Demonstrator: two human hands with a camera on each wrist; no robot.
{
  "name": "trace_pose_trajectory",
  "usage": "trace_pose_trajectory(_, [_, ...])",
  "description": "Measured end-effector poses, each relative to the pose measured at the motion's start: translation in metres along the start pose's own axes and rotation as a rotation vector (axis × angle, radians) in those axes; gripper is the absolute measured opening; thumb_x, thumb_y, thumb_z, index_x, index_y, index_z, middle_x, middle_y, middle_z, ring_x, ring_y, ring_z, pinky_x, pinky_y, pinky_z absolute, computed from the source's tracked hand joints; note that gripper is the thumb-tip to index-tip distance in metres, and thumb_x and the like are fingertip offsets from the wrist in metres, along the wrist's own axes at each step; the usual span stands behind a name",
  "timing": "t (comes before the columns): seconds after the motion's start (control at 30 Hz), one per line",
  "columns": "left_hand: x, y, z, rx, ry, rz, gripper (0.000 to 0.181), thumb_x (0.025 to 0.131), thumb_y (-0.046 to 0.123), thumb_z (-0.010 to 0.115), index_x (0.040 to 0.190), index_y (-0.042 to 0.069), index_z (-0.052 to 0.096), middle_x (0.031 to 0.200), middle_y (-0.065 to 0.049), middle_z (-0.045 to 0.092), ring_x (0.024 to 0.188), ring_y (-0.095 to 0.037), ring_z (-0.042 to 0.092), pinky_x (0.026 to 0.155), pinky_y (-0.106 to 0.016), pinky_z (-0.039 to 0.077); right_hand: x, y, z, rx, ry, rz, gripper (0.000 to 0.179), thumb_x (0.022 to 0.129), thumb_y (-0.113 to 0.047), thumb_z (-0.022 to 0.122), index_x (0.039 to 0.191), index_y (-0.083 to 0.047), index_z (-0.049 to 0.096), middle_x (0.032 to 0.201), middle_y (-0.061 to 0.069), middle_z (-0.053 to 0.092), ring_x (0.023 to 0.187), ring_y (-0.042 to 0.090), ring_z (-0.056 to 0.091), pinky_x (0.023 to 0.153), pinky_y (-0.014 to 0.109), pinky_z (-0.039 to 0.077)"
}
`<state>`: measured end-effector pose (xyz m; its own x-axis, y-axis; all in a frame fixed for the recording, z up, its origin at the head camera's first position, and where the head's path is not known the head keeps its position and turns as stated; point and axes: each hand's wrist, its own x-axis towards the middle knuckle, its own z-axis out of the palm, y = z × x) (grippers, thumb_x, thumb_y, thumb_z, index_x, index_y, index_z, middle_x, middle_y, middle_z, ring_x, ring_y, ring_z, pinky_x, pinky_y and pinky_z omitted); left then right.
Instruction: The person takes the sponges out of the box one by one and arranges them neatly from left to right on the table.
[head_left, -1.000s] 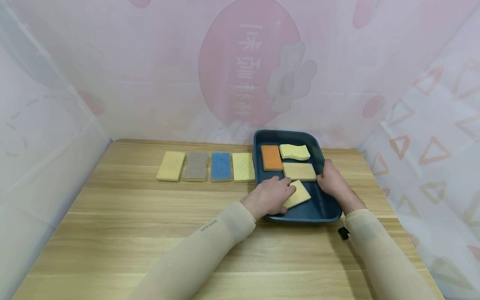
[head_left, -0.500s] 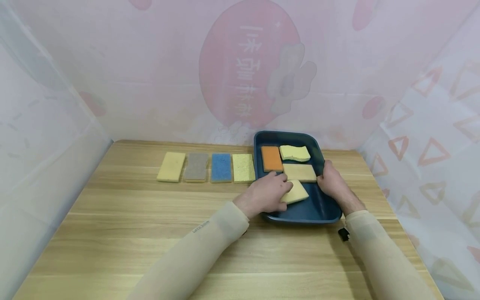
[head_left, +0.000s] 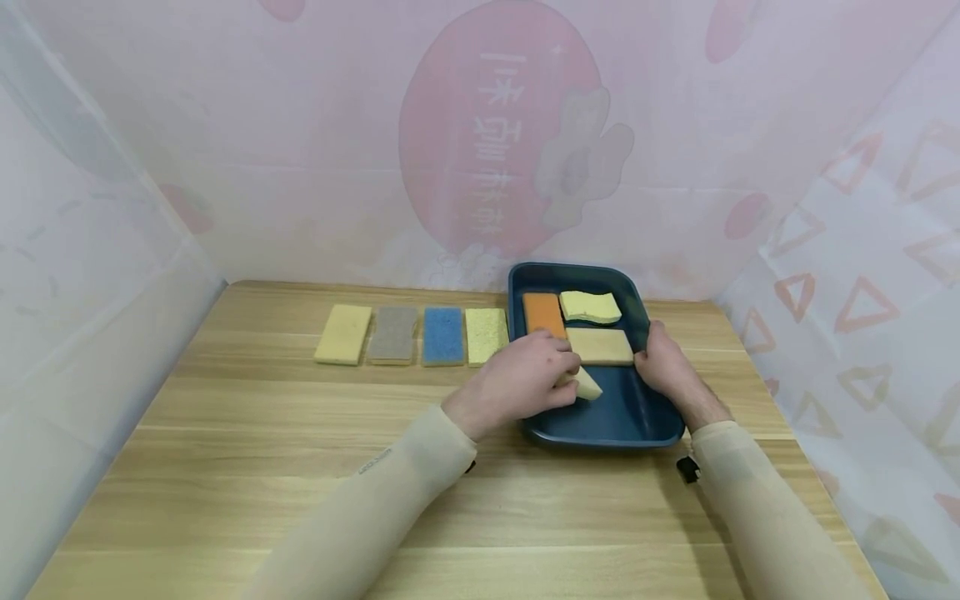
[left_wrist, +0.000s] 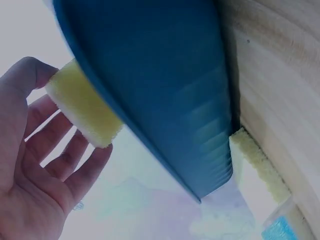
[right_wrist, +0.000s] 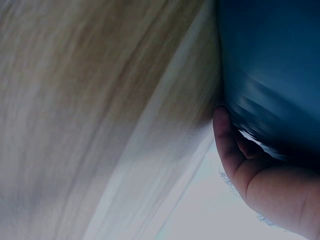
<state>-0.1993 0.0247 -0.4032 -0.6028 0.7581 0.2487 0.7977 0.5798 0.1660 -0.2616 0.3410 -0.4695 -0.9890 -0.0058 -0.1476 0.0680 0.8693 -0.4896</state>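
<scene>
A pale yellow sponge (head_left: 588,386) is gripped between the thumb and fingers of my left hand (head_left: 521,379), over the near left part of a dark blue tray (head_left: 600,437). In the left wrist view the sponge (left_wrist: 84,106) shows raised at the tray's rim, with the fingers (left_wrist: 67,155) along one side of it. My right hand (head_left: 672,371) holds the tray's right wall; in the right wrist view its fingers (right_wrist: 227,145) lie against the outer side, low near the table. Inside the tray lie an orange sponge (head_left: 543,313), a wavy yellow sponge (head_left: 591,307) and a tan sponge (head_left: 600,346).
Left of the tray, a row on the wooden table (head_left: 300,467) holds a yellow sponge (head_left: 343,333), a grey sponge (head_left: 392,334), a blue sponge (head_left: 443,336) and a speckled yellow sponge (head_left: 486,335) close to the tray's wall. Printed cloth walls (head_left: 315,167) enclose the table.
My left hand has lifted the pale yellow sponge from the tray's floor and drawn it left toward the near left rim, tilting it. The right hand and the tray have stayed in place.
</scene>
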Motion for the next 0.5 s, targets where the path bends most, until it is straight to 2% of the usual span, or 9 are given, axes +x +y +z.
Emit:
trace_pose_trajectory(0.2, [-0.009,-0.001,-0.017,-0.018,0.08,0.019,0.017,0.116,0.03,0.073,0.112,0.019,0.084,0.109,0.006,0.086,0.104,-0.018,0.071,0.105,-0.034,0.061,0.001,-0.001,-0.001,0.008,-0.009,0.012,0.064,0.108,0.001,0.049,0.165,0.022,0.027,0.153,0.052,0.055,0.123,0.053,0.066,0.113,0.069,0.059])
trace_pose_trajectory(0.3, [-0.015,-0.002,-0.025,-0.022,0.119,0.024,0.015,0.115,0.029,0.076,0.114,0.018,0.086,0.113,0.004,0.087,0.108,-0.019,0.073,0.106,-0.034,0.063,0.024,0.031,0.013,-0.001,0.022,-0.02,0.065,0.108,-0.003,0.05,0.165,0.02,0.029,0.149,0.049,0.06,0.12,0.05,0.068,0.108,0.067,0.061])
trace_pose_trajectory(0.37, [-0.019,-0.004,-0.031,-0.029,0.142,0.02,0.015,0.114,0.029,0.077,0.116,0.017,0.086,0.116,0.003,0.088,0.108,-0.019,0.073,0.104,-0.034,0.064,0.033,0.045,0.017,0.013,0.011,-0.032,0.069,0.11,-0.006,0.052,0.169,0.019,0.025,0.15,0.047,0.061,0.123,0.049,0.068,0.11,0.068,0.06])
trace_pose_trajectory(0.43, [-0.023,-0.006,-0.038,-0.038,0.166,0.015,0.015,0.114,0.027,0.078,0.117,0.016,0.087,0.117,0.002,0.089,0.107,-0.02,0.073,0.101,-0.034,0.064,0.045,0.063,0.026,0.004,0.052,-0.051,0.068,0.11,-0.01,0.054,0.168,0.016,0.03,0.146,0.043,0.066,0.119,0.045,0.07,0.105,0.065,0.062])
trace_pose_trajectory(0.5, [-0.027,-0.009,-0.044,-0.041,0.19,0.013,0.015,0.113,0.026,0.079,0.117,0.015,0.088,0.117,0.002,0.089,0.104,-0.02,0.072,0.095,-0.033,0.064,0.047,0.063,0.026,0.007,0.046,-0.04,0.07,0.11,-0.009,0.055,0.169,0.016,0.029,0.148,0.044,0.066,0.121,0.045,0.07,0.106,0.065,0.061])
